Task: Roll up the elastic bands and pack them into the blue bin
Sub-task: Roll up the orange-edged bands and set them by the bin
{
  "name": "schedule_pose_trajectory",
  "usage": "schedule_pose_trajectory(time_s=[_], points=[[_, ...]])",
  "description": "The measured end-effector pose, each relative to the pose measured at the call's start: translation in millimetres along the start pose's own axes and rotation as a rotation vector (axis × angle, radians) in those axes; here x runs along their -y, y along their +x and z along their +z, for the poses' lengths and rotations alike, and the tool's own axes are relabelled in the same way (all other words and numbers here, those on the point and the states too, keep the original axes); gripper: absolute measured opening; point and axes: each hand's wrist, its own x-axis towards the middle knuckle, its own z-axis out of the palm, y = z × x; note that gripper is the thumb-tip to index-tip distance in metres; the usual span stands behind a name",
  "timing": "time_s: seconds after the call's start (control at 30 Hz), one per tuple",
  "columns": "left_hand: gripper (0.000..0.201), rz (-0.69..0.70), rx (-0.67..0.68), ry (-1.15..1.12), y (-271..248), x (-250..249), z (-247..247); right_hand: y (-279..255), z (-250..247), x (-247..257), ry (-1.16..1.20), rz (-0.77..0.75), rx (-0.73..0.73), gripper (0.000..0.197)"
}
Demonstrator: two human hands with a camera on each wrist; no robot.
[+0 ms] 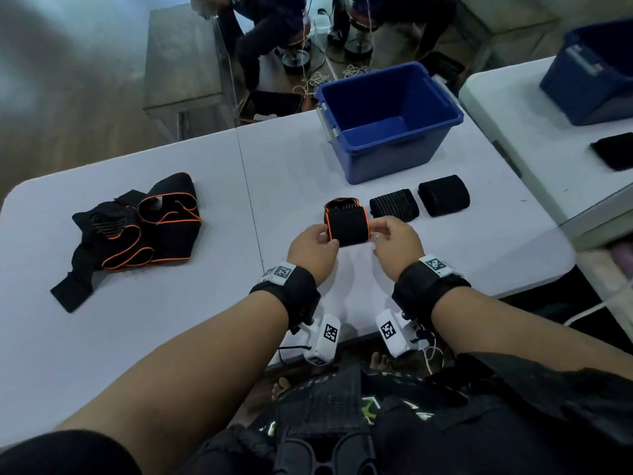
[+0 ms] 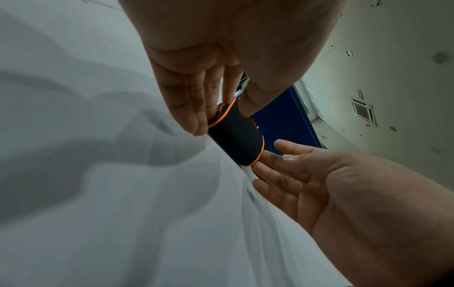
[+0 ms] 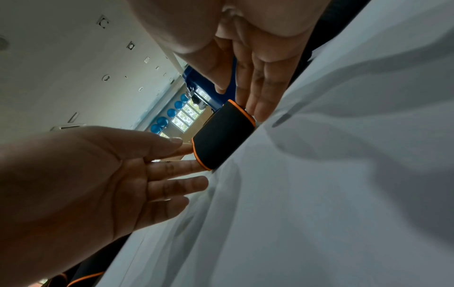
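A rolled black band with orange edging (image 1: 346,225) (image 2: 236,136) (image 3: 221,136) lies on the white table (image 1: 171,337), in front of the blue bin (image 1: 387,121). My left hand (image 1: 313,242) (image 2: 211,116) presses straight fingers against the roll's left end, and its thumb lies on top. My right hand (image 1: 394,238) (image 3: 250,103) touches the roll's right end with straight fingers, thumb held apart. What shows of the bin's inside is bare. Two more rolled black bands (image 1: 394,205) (image 1: 443,195) sit to the right of this roll.
A loose pile of black bands with orange trim (image 1: 137,228) lies at the table's left. A second white table (image 1: 548,108) at right carries another blue bin (image 1: 596,73) and a black item (image 1: 615,150). A person sits beyond the far edge.
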Motion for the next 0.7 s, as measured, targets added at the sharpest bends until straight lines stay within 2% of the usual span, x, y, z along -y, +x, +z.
schedule_pose_trajectory(time_s=[0.13, 0.23, 0.4, 0.57, 0.7], points=[[0.015, 0.008, -0.031, -0.037, 2, 0, -4, 1, -3, 6, 0.022, -0.020, -0.061, 0.022], [0.019, 0.031, -0.091, -0.005, 2, 10, -18, 3, 3, 21, 0.051, -0.065, -0.068, 0.019], [0.024, 0.000, -0.276, 0.034, 1, 43, -80, 9, 41, 51, -0.024, -0.150, 0.115, 0.013], [0.028, -0.088, -0.491, 0.105, -16, 95, -175, 2, 94, 81, -0.162, -0.251, 0.340, 0.009], [0.023, -0.171, -0.696, 0.117, -37, 132, -252, -11, 132, 103, -0.231, -0.306, 0.462, 0.007]])
